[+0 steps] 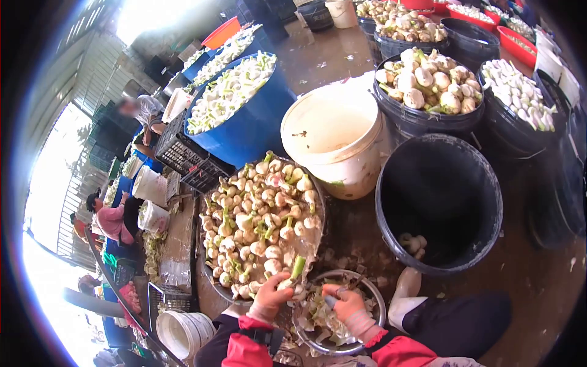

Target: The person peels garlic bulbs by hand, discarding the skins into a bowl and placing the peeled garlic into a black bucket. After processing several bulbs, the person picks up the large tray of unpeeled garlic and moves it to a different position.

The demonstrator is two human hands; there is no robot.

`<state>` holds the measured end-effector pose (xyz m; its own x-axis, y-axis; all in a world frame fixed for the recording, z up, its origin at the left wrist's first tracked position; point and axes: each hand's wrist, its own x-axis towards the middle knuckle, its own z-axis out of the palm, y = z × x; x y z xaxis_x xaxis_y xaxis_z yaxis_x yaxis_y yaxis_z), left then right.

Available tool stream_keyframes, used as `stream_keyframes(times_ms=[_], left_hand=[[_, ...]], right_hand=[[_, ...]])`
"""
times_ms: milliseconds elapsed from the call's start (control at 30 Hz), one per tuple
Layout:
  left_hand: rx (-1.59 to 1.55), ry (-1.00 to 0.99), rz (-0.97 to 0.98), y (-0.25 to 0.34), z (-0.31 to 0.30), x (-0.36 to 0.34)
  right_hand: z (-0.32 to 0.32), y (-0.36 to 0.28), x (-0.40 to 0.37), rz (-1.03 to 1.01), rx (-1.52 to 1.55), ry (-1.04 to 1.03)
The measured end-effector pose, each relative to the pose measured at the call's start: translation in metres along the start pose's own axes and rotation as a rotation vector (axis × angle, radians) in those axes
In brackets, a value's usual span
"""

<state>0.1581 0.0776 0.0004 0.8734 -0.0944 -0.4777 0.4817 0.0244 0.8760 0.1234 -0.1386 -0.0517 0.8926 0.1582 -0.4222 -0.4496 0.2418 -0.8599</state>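
My left hand [271, 299], in an orange glove, is closed round a garlic bulb [297, 273] with a thick green stem stub pointing up. Beside it, my right hand [353, 311], also gloved, has its fingers closed above a metal bowl [380, 311]. A small grey thing shows at its fingertips, too little of it to name. Leafy peelings [322, 318] fill the bowl between my knees. Just beyond my left hand, a wide round tray [315, 244] carries a heap of garlic bulbs [247, 220] with short stems and brownish skins.
An open black bucket [437, 202] stands at right with several bulbs inside. Behind are a white bucket [330, 128], a black tub of bulbs [428, 122] and a blue barrel [244, 128] of peeled pieces. People [113, 217] sit at left. The floor [321, 58] looks wet.
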Motion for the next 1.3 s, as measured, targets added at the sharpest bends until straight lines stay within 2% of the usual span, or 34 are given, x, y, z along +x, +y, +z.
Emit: stream_keyframes(times_ms=[67, 100, 133, 167, 267, 300, 333, 400, 500, 567, 600, 667, 733, 800, 867, 900, 933, 1000, 1033, 1067, 1133, 1167, 1200, 1267, 1300], left_hand=[[-0.153, -0.018, -0.032, -0.003, 0.015, -0.028], [-0.126, 0.072, -0.078, -0.014, 0.03, -0.05], [-0.001, 0.103, -0.042, -0.027, 0.034, -0.057], [0.26, 0.163, 0.065, -0.039, 0.039, -0.063], [0.923, 0.315, 0.381, -0.037, 0.077, -0.076], [1.045, 0.368, 0.44, -0.037, 0.09, -0.079], [1.168, 0.425, 0.5, -0.036, 0.1, -0.081], [1.198, 0.437, 0.503, -0.034, 0.106, -0.082], [1.24, 0.396, 0.514, -0.036, 0.103, -0.085], [0.87, 0.374, 0.452, -0.043, 0.09, -0.083], [0.199, 0.305, 0.172, -0.05, 0.084, -0.084], [-0.746, 0.151, 0.097, -0.046, 0.081, -0.087], [-0.999, 0.195, -0.001, -0.05, 0.078, -0.088], [-1.005, 0.224, -0.024, -0.059, 0.075, -0.086], [-0.978, 0.235, -0.048, -0.064, 0.075, -0.083], [-0.947, 0.242, -0.076, -0.066, 0.075, -0.081], [-0.949, 0.242, -0.081, -0.068, 0.073, -0.08], [-0.767, 0.187, -0.227, -0.069, 0.067, -0.078], [-0.619, 0.157, -0.244, -0.07, 0.065, -0.078], [-0.619, 0.157, -0.248, -0.08, 0.065, -0.075], [0.515, 0.452, 0.541, -0.093, 0.072, -0.068], [0.86, 0.421, 0.566, -0.088, 0.07, -0.076], [0.86, 0.423, 0.561, -0.084, 0.072, -0.076], [0.126, 0.351, 0.351, -0.076, 0.078, -0.072], [-0.163, 0.243, 0.266, -0.072, 0.073, -0.068]], right_hand=[[0.002, -0.004, -0.003, 0.008, 0.12, -0.028], [0.004, -0.003, -0.004, 0.062, 0.232, -0.08], [0.005, 0.001, -0.006, 0.115, 0.342, -0.129], [0.003, 0.024, 0.001, 0.047, 0.05, -0.187], [0.003, -0.009, -0.018, 0.123, -0.132, -0.163], [0.004, 0.025, -0.008, 0.093, -0.103, -0.124], [0.003, 0.023, -0.011, 0.089, -0.104, -0.122], [0.0, 0.017, -0.012, 0.028, -0.37, -0.106], [-0.003, 0.008, -0.02, -0.048, -0.367, -0.092], [-0.004, 0.003, -0.02, -0.091, -0.347, -0.083], [-0.006, 0.0, -0.019, -0.121, -0.241, -0.157], [-0.008, 0.002, -0.017, -0.15, -0.135, -0.238], [-0.005, 0.008, -0.013, -0.252, -0.118, -0.317], [-0.002, 0.014, -0.013, -0.243, -0.09, -0.321], [-0.001, 0.013, -0.016, 0.311, 0.586, -0.307], [-0.001, 0.014, -0.017, 0.313, 0.586, -0.304], [-0.001, 0.018, -0.018, 0.261, 0.427, -0.259], [0.0, 0.024, -0.022, 0.154, 0.11, -0.173], [0.005, 0.039, -0.016, 0.206, 0.306, -0.097], [0.004, 0.045, -0.012, 0.209, 0.306, -0.095], [0.001, 0.046, -0.009, 0.128, 0.017, 0.024], [0.001, 0.041, -0.01, 0.131, 0.017, 0.025], [0.001, 0.036, -0.013, 0.14, 0.038, 0.063], [0.002, 0.026, -0.015, 0.151, 0.051, 0.091], [0.001, 0.024, -0.015, 0.08, 0.086, 0.071]])
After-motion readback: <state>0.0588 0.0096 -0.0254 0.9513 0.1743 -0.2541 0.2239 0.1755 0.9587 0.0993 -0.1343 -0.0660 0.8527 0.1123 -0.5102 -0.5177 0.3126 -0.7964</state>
